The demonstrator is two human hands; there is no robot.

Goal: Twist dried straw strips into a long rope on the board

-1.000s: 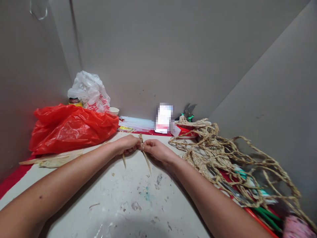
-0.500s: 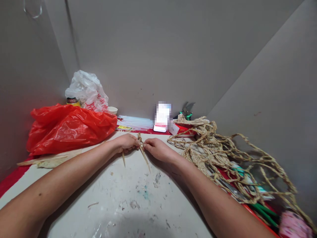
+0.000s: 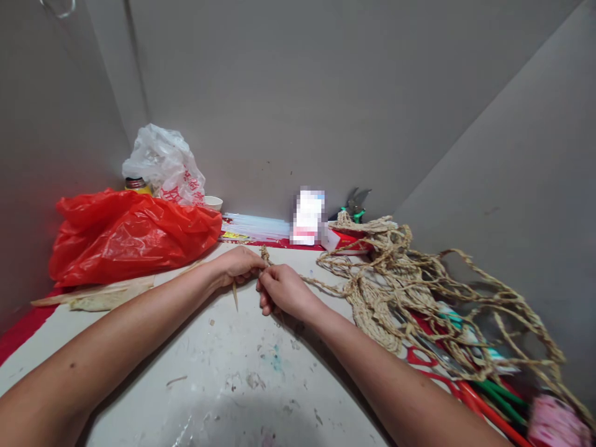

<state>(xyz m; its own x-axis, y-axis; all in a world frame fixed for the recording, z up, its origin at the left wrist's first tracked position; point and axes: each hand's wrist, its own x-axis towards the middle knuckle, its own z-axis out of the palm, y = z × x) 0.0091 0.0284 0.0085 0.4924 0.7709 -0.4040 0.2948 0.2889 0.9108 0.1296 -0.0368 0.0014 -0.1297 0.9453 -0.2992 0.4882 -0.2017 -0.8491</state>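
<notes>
Both hands meet over the far part of the pale table. My left hand (image 3: 239, 264) pinches a tan braided straw cord (image 3: 264, 253) near its knotted end, which sticks up just beyond the fingers. A pointed straw strand (image 3: 235, 297) hangs below the left palm. My right hand (image 3: 285, 288) is closed right beside it, fingers curled on the cord's loose strands, which they mostly hide. From behind the right hand the braid runs rightward to a big heap of braided cord (image 3: 377, 310).
A red plastic bag (image 3: 135, 239), flat dry husks (image 3: 109, 295) and a white bag (image 3: 162, 161) lie left. At the back are clear sticks (image 3: 256, 226), a blurred phone (image 3: 307, 217) and pruning shears (image 3: 357, 203). Red-handled scissors (image 3: 421, 356) lie under the heap's edge. Grey walls close in the table.
My right hand has turned and come down in front of the left, closing over the strand that hung between them. The left hand keeps its hold. The view has shifted slightly.
</notes>
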